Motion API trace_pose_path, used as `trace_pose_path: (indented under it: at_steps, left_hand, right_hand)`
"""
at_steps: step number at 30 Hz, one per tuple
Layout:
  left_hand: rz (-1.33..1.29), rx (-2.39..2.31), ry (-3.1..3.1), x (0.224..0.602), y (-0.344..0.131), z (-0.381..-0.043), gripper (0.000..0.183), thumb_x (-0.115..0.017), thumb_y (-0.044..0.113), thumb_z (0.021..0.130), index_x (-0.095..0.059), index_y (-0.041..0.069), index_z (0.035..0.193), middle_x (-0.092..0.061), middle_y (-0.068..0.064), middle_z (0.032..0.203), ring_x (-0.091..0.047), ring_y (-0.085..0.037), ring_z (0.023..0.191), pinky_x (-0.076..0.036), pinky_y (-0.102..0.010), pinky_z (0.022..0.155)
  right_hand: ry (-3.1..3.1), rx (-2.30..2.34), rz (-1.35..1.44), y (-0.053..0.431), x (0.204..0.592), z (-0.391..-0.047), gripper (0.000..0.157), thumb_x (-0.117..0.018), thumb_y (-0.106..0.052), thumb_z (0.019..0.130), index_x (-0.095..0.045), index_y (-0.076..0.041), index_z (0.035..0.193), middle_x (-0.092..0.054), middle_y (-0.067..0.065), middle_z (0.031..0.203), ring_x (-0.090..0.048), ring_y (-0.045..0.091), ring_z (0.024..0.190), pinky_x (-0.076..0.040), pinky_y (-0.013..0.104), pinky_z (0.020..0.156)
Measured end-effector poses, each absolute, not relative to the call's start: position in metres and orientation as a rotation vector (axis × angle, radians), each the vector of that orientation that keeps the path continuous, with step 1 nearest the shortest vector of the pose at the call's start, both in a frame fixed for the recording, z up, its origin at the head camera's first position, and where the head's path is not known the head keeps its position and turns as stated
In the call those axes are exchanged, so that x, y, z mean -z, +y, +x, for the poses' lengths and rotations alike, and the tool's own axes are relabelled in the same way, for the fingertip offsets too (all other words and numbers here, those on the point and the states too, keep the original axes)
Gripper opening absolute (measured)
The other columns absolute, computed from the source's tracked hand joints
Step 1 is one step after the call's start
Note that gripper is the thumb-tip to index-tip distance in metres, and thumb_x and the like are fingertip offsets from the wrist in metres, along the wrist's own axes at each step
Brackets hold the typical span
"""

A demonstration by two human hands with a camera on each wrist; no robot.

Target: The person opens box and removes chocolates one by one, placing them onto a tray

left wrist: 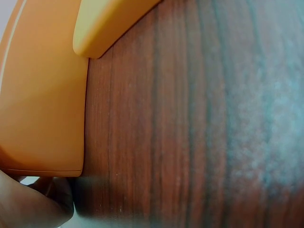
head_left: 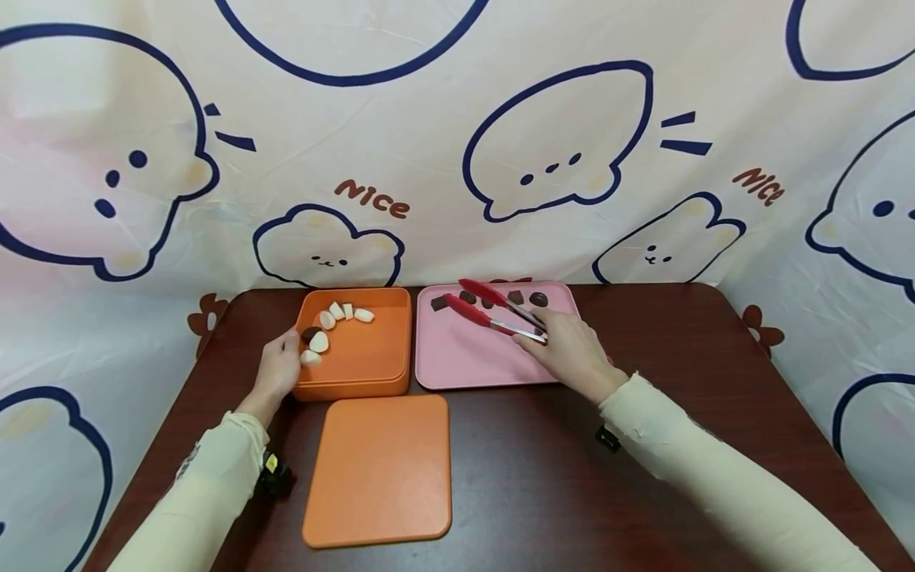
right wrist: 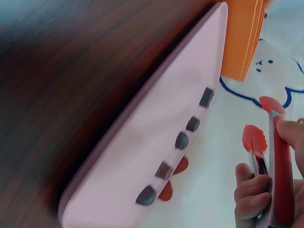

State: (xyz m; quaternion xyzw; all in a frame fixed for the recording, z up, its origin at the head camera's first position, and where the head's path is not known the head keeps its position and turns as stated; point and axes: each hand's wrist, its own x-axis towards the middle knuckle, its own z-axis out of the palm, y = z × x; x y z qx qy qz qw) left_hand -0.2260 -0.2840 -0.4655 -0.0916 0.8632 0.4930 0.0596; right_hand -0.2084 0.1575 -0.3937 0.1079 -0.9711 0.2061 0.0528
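My left hand (head_left: pixel 277 367) grips the left wall of an orange box (head_left: pixel 372 349), its thumb at the rim. Inside the box, several white pieces (head_left: pixel 319 342) and one dark brown piece (head_left: pixel 310 334) lie along the left and back sides. My right hand (head_left: pixel 572 349) holds red-tipped metal tongs (head_left: pixel 493 322) over a pink tray (head_left: pixel 465 361). The tong arms stand apart, with nothing seen between their tips in the right wrist view. Several dark, chocolate-like pieces (right wrist: pixel 182 140) sit in a row near the tray's far edge, partly hidden by the tongs in the head view.
An orange lid (head_left: pixel 379 469) lies flat on the dark wooden table (head_left: pixel 529 477), in front of the box. The pink tray stands close to the box's right side. Behind the table hangs a pale cloth (head_left: pixel 443 159) with cartoon drawings.
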Motion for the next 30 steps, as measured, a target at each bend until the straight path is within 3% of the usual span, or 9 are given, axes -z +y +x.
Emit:
trace_pose_path:
  at_steps: [6,11,15,18,21,25,30]
  left_hand:
    - [-0.265,-1.502,2.610,0.466,-0.283,-0.227,0.062,-0.011,0.042,0.111,-0.015,0.007,0.162,-0.014,-0.019,0.168,-0.012,-0.041,0.156,-0.018,-0.060,0.126]
    - [-0.263,-1.507,2.613,0.466,-0.283,-0.228,0.061,-0.011,0.041,0.111,-0.016,0.007,0.162,-0.014,-0.019,0.169,-0.012,-0.041,0.156,-0.019,-0.060,0.126]
    - [-0.268,-1.516,2.600,0.467,-0.283,-0.228,0.061,-0.011,0.042,0.111,-0.015,0.009,0.162,-0.014,-0.018,0.169,-0.012,-0.040,0.157,-0.018,-0.060,0.126]
    - [-0.268,-1.519,2.594,0.467,-0.282,-0.228,0.061,-0.011,0.041,0.111,-0.013,0.009,0.162,-0.013,-0.017,0.169,-0.011,-0.040,0.157,-0.018,-0.059,0.126]
    - [-0.265,-1.520,2.598,0.467,-0.282,-0.227,0.060,-0.011,0.040,0.111,-0.013,0.008,0.162,-0.013,-0.018,0.169,-0.011,-0.040,0.157,-0.017,-0.059,0.127]
    - [-0.264,-1.519,2.600,0.467,-0.282,-0.227,0.060,-0.011,0.040,0.111,-0.013,0.007,0.162,-0.013,-0.018,0.169,-0.011,-0.040,0.157,-0.017,-0.059,0.127]
    - [-0.268,-1.526,2.597,0.466,-0.283,-0.228,0.060,-0.011,0.039,0.111,-0.013,0.006,0.162,-0.013,-0.019,0.169,-0.011,-0.040,0.157,-0.017,-0.059,0.127]
  right_hand:
    - [-2.902,-0.562,0.428,0.132,0.393,-0.209,0.044,-0.076,-0.044,0.090,-0.070,-0.010,0.117,-0.066,0.000,0.077,-0.055,0.017,0.067,-0.045,0.029,0.058]
    - [-2.923,-0.504,0.457,0.108,0.391,-0.212,0.054,-0.074,-0.048,0.090,-0.068,-0.010,0.128,-0.075,0.006,0.096,-0.063,0.019,0.076,-0.058,0.037,0.067]
    - [-2.921,-0.440,0.504,0.087,0.391,-0.215,0.057,-0.074,-0.048,0.091,-0.066,-0.009,0.132,-0.075,0.007,0.098,-0.066,0.020,0.077,-0.060,0.042,0.067]
    - [-2.904,-0.401,0.568,0.072,0.391,-0.216,0.050,-0.073,-0.046,0.092,-0.067,-0.009,0.125,-0.074,0.006,0.093,-0.068,0.020,0.075,-0.060,0.042,0.064]
    - [-2.881,-0.352,0.630,0.057,0.391,-0.217,0.048,-0.073,-0.045,0.092,-0.067,-0.008,0.123,-0.075,0.006,0.098,-0.071,0.020,0.081,-0.062,0.042,0.068]
    - [-2.861,-0.257,0.684,0.036,0.389,-0.215,0.053,-0.071,-0.047,0.093,-0.066,-0.009,0.129,-0.077,0.005,0.106,-0.074,0.019,0.087,-0.064,0.040,0.073]
    - [-2.877,-0.121,0.721,0.008,0.384,-0.214,0.053,-0.067,-0.051,0.095,-0.064,-0.013,0.132,-0.075,0.001,0.103,-0.072,0.016,0.081,-0.063,0.035,0.067]
